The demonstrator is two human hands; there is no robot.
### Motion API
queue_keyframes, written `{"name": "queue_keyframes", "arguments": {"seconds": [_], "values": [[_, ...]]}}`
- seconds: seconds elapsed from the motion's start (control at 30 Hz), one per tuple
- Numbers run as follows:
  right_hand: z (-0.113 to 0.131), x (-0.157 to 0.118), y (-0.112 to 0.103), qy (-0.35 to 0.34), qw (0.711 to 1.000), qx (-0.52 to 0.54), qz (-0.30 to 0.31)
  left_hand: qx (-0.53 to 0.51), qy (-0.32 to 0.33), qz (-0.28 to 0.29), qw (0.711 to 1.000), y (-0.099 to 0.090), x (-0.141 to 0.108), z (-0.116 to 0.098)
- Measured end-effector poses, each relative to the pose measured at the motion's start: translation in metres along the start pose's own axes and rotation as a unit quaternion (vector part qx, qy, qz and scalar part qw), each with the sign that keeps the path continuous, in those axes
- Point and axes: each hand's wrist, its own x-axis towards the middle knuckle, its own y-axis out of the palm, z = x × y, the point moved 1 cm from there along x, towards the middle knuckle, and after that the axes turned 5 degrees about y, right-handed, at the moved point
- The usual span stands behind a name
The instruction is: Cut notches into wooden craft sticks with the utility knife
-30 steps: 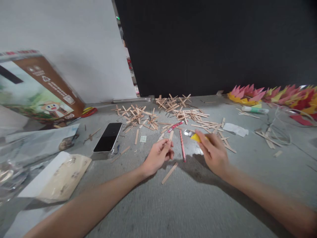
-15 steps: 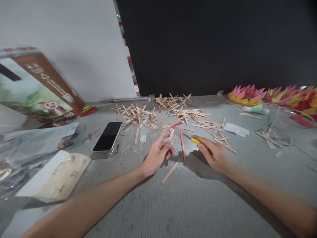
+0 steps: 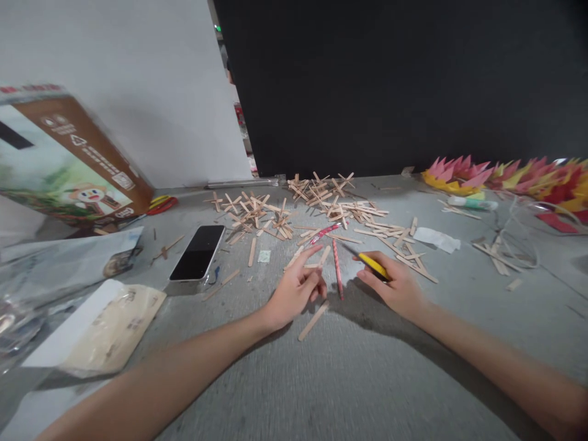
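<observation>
My left hand [image 3: 296, 286] is over the middle of the table, its index finger stretched out and the other fingers loosely bent, with nothing seen in its grasp. Just beyond its fingertips lie a few short wooden craft sticks [image 3: 324, 255]. My right hand [image 3: 395, 283] is closed around a yellow and black utility knife [image 3: 374, 265], its blade pointing forward and left. Between the hands lies a red and white patterned pencil-like stick [image 3: 337, 269]. One loose craft stick [image 3: 313, 321] rests below my left hand.
Piles of craft sticks, many joined in crosses [image 3: 257, 213], spread along the back. A phone [image 3: 197, 252], a plastic-wrapped packet [image 3: 114, 327] and a printed box [image 3: 87, 165] are on the left. A glue stick [image 3: 473, 203] and pink-yellow paper crowns [image 3: 457, 174] stand right.
My left hand has let go of the craft stick it held, and its index finger has straightened. My right hand has turned the knife so more of its yellow handle shows.
</observation>
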Motion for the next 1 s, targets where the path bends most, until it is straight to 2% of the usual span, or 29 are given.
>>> {"name": "queue_keyframes", "arguments": {"seconds": [0.07, 0.17, 0.27, 0.43, 0.7, 0.87, 1.0], "values": [[0.012, 0.002, 0.005, 0.087, 0.995, 0.049, -0.012, 0.008, -0.003, 0.008, 1.0, 0.003, -0.002, 0.002], [0.032, 0.002, 0.016, 0.138, 0.985, 0.095, 0.047, 0.036, -0.006, 0.033, 0.999, 0.007, -0.005, 0.006], [0.043, -0.001, 0.022, 0.144, 0.979, 0.125, 0.071, 0.099, 0.005, 0.068, 0.993, 0.009, -0.008, 0.009], [0.043, -0.008, 0.025, 0.156, 0.974, 0.147, 0.075, 0.191, 0.023, 0.109, 0.975, 0.011, -0.011, 0.006], [0.039, -0.007, 0.028, 0.154, 0.976, 0.137, 0.076, 0.197, 0.004, 0.143, 0.97, 0.009, -0.012, 0.003], [0.039, -0.006, 0.026, 0.136, 0.977, 0.14, 0.087, 0.158, -0.002, 0.124, 0.98, 0.008, -0.011, 0.005], [0.031, -0.003, 0.022, 0.111, 0.988, 0.103, 0.044, 0.099, 0.022, 0.027, 0.994, 0.006, -0.005, 0.004]]}}
